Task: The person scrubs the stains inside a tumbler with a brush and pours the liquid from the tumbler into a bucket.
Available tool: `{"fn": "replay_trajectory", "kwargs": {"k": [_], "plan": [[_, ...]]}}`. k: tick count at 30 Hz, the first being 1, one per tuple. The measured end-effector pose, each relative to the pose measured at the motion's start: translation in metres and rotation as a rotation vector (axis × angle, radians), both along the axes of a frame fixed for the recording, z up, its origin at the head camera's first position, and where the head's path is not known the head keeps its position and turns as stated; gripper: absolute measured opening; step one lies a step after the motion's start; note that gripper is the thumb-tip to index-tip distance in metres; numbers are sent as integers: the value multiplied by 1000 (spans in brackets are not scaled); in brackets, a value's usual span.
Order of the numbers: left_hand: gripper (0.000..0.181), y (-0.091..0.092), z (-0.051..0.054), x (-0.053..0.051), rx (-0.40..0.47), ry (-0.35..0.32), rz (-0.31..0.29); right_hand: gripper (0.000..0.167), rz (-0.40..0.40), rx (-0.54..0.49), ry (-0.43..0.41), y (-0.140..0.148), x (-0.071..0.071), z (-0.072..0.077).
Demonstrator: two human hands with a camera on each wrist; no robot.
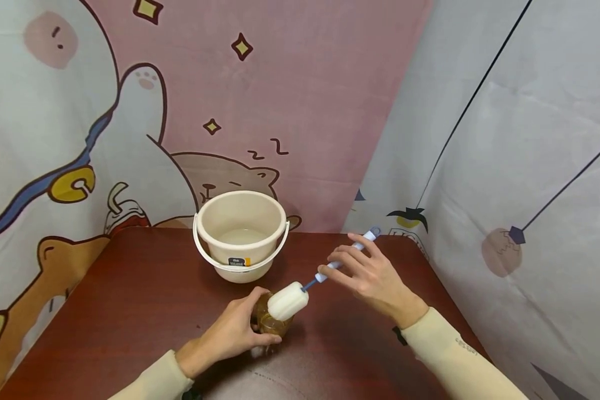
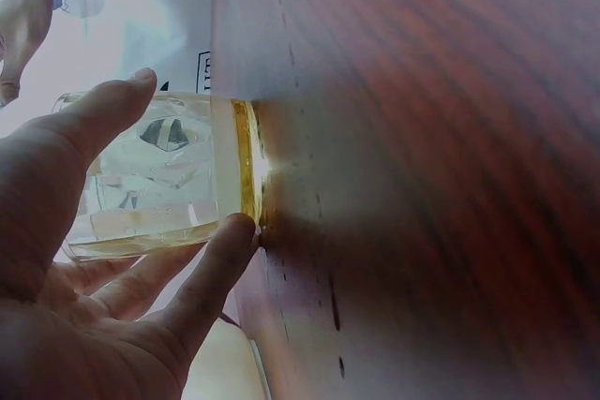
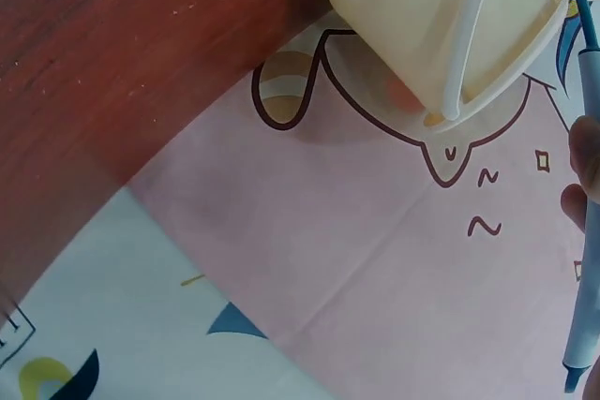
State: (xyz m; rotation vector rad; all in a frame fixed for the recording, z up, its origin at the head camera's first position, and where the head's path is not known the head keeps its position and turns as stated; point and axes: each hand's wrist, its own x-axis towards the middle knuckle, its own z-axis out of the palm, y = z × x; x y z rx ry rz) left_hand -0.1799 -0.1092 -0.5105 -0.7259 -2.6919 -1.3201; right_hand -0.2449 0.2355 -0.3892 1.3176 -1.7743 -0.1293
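White sponge brush (image 1: 288,301) by a yellowish glass cup (image 1: 273,329)
The cup is about midway between the side edges of the counter (image 1: 145,300), well in from its back edge. The left hand (image 1: 232,331) holds it with thumb and fingers round its sides; the right hand (image 1: 367,275) grips the brush's blue handle (image 3: 583,269). The sponge tilts. It seems best to keep the cup steady, stand the brush straighter, and push gently.

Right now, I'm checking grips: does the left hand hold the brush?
No, the left hand grips the glass, while the right hand holds the brush.
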Motion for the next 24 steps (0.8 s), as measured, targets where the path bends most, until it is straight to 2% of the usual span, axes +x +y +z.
{"fn": "replay_trajectory", "kwargs": {"k": [11,16,24], "plan": [[80,0,0,0,-7,-12,-17,37,0,91,6,-9,0,11],[81,1,-1,0,-10,-14,-12,42,16,139,29,-16,1,19],[81,2,0,0,-20,5,-12,41,48,209,150,-31,1,31]]}}
